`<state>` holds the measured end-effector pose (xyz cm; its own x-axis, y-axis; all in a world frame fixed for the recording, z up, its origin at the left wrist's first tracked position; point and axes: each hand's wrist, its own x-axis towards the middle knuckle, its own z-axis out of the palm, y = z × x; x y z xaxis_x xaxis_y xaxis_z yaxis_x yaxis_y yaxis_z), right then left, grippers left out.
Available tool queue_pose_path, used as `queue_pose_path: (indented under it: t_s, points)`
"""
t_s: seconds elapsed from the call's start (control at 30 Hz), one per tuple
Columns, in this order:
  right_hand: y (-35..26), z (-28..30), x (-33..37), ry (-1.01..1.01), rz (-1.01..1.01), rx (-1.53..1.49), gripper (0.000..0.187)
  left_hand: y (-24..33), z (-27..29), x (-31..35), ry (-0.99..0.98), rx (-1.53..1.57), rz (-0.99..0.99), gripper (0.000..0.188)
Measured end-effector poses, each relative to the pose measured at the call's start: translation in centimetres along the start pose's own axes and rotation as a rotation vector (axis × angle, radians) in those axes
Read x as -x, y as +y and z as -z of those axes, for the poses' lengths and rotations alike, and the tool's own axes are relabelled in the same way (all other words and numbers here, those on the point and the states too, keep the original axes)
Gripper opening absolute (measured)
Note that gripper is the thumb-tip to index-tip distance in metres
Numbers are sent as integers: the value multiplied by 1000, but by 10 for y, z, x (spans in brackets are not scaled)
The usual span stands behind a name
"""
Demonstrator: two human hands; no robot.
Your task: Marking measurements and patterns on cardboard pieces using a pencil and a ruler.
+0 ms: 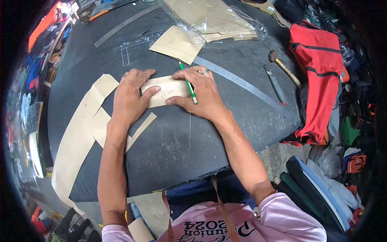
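Note:
A small tan paper pattern piece (pixel 165 89) with faint handwriting lies between my two hands on the dark tabletop. My left hand (pixel 132 92) grips its left end, thumb on top and fingers at the far edge. Its right end is held by my right hand (pixel 201 90), thumb at the near edge and fingers at the far one. A green pencil (pixel 188 82) is tucked in the right hand, its eraser end toward me. Just beyond the hands is a larger tan paper piece (pixel 176 43).
Long tan paper (pixel 76 133) and a narrow strip (pixel 141 131) lie at left. A steel ruler (pixel 246 85) crosses the right side, near a utility knife (pixel 275 84), a hammer (pixel 285 69) and a red bag (pixel 318 60). Plastic-wrapped paper (pixel 213 20) sits at the back.

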<state>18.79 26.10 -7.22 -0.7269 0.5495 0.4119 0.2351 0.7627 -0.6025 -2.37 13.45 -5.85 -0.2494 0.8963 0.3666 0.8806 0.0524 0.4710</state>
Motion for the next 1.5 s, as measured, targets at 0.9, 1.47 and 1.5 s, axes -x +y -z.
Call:
queue_pose_path:
  t_s: [0.9, 1.47, 1.5]
  points:
    - [11, -3, -5, 316, -127, 121, 61, 9, -6, 5, -68, -174, -113, 52]
    - [52, -7, -58, 220, -97, 466, 17, 8, -11, 5, 23, -57, -107, 45]
    - [52, -8, -60, 215, -97, 465, 17, 8, -9, 5, 21, -56, -102, 45]
